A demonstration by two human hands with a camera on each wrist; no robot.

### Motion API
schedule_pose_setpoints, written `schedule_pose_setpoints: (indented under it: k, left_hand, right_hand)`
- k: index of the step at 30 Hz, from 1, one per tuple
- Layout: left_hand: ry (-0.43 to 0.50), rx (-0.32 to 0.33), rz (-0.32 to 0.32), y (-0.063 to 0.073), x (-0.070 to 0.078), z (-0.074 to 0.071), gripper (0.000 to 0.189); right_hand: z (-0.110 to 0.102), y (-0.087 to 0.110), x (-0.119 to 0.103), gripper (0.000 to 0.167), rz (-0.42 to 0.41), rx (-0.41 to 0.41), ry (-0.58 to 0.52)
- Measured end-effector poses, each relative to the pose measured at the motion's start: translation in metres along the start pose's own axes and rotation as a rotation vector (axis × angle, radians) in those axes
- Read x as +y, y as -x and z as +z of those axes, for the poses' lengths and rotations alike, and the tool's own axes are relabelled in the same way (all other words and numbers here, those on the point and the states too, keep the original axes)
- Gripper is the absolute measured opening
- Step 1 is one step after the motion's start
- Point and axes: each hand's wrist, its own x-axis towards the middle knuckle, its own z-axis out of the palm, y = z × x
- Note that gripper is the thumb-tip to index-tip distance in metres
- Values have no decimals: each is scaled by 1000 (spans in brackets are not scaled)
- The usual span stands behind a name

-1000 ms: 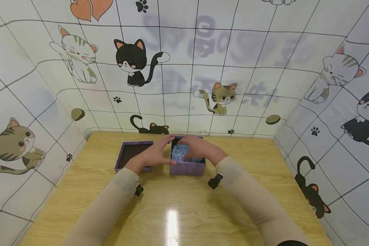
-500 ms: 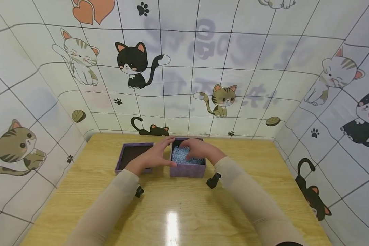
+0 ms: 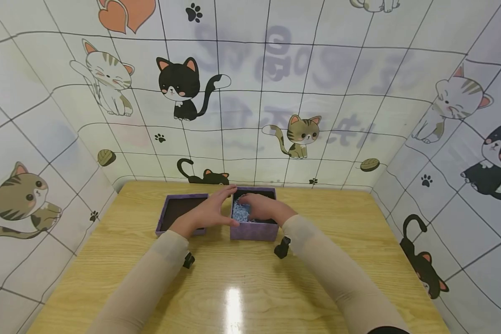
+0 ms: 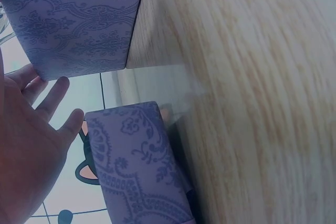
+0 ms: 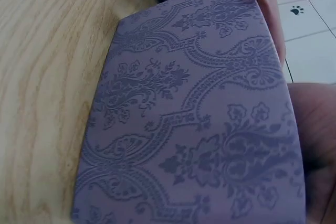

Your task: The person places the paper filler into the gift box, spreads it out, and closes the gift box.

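A purple patterned box (image 3: 253,231) stands toward the back of the table with blue shredded paper (image 3: 240,212) inside. At its left side my left hand (image 3: 206,213) holds it, thumb at the front corner and fingers at the back corner. The box's patterned wall (image 4: 79,24) and those fingers (image 4: 55,98) show in the left wrist view. My right hand (image 3: 264,207) reaches over the right wall into the box, fingers bent down at the shredded paper. Its fingertips are hidden, and I cannot tell whether they grip any paper. The right wrist view is mostly the box's front wall (image 5: 189,108).
Left of the box lies a purple lid (image 3: 162,214) with its dark inside up, partly behind my left hand. The wooden table (image 3: 238,273) runs back to a wall covering (image 3: 250,106) printed with cats.
My right hand has shifted left and deeper into the box, covering more of the shredded paper. The left hand keeps its place at the box's left side; box and lid stay put.
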Motion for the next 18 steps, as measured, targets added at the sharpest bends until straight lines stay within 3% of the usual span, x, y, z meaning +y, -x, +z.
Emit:
schedule_pose_setpoints:
  k: [4, 11, 18]
  left_hand:
    - [5, 1, 4, 0, 0, 0, 120]
    - [10, -2, 5, -1, -1, 1, 121]
    - [25, 1, 3, 0, -2, 1, 123]
  right_hand:
    - [-4, 6, -3, 66, -1, 7, -14]
    - [-28, 29, -10, 67, 39, 50, -15]
    - [-31, 32, -6, 66, -31, 98, -255]
